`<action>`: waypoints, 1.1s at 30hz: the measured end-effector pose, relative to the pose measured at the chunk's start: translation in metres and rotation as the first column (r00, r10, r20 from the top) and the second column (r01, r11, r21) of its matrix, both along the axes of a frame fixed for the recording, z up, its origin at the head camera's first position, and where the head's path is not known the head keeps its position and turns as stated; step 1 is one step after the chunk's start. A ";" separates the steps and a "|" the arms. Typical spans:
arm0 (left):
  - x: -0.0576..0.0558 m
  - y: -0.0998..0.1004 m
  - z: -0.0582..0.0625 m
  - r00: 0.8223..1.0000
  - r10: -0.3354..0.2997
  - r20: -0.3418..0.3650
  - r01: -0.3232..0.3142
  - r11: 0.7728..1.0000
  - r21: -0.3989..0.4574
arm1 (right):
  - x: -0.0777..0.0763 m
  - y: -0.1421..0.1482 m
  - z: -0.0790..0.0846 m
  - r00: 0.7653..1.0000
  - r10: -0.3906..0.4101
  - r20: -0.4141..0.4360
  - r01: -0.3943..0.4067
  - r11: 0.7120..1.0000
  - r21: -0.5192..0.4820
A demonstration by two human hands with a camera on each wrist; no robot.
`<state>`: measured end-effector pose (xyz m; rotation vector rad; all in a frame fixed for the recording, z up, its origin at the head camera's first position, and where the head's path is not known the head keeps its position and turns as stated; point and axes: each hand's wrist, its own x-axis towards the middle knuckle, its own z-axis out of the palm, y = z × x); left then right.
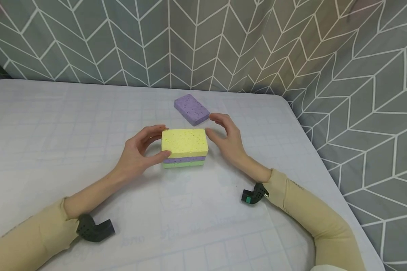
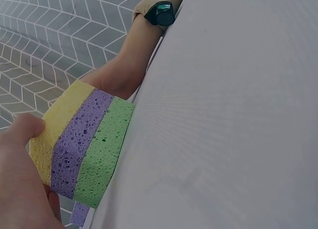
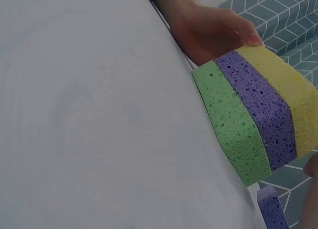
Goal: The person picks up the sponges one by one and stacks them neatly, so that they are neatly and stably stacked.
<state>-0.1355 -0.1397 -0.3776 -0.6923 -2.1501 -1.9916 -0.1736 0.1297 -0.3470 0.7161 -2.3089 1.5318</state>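
Note:
Three sponges are stacked on the white table: a green sponge [image 1: 184, 164] at the bottom, a purple sponge [image 3: 261, 110] in the middle and a yellow sponge [image 1: 184, 142] on top. My left hand [image 1: 140, 146] holds the yellow sponge at its left end, thumb on the front corner and fingers behind. To the right of the stack is my right hand [image 1: 228, 139], its fingers spread in a loose curve and its thumb tip close to the yellow sponge's back right corner. A second purple sponge [image 1: 191, 109] lies flat behind the stack, near my right fingertips.
The white table [image 1: 71, 109] has faint grid lines and a rounded far right corner. A grey curtain [image 1: 149, 41] with white chevron lines hangs along its back and right sides. A dark wrist camera [image 1: 95, 229] sits on my left sleeve, another camera [image 1: 253, 195] on my right.

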 end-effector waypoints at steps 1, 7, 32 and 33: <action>0.000 0.000 0.000 1.000 -0.001 0.002 0.001 1.000 0.001 | -0.001 0.000 0.000 1.000 -0.007 -0.003 0.007 1.000 0.008; -0.001 0.000 0.000 1.000 -0.005 0.004 0.005 1.000 0.004 | -0.019 0.002 -0.010 0.999 -0.036 -0.030 0.037 0.999 0.036; -0.001 -0.001 -0.002 1.000 -0.011 0.011 0.011 1.000 -0.008 | -0.078 -0.004 -0.030 0.986 -0.155 0.060 0.135 0.958 0.251; -0.001 -0.001 -0.002 1.000 -0.009 0.011 0.010 1.000 -0.011 | -0.078 -0.005 -0.030 0.985 -0.159 0.067 0.136 0.954 0.265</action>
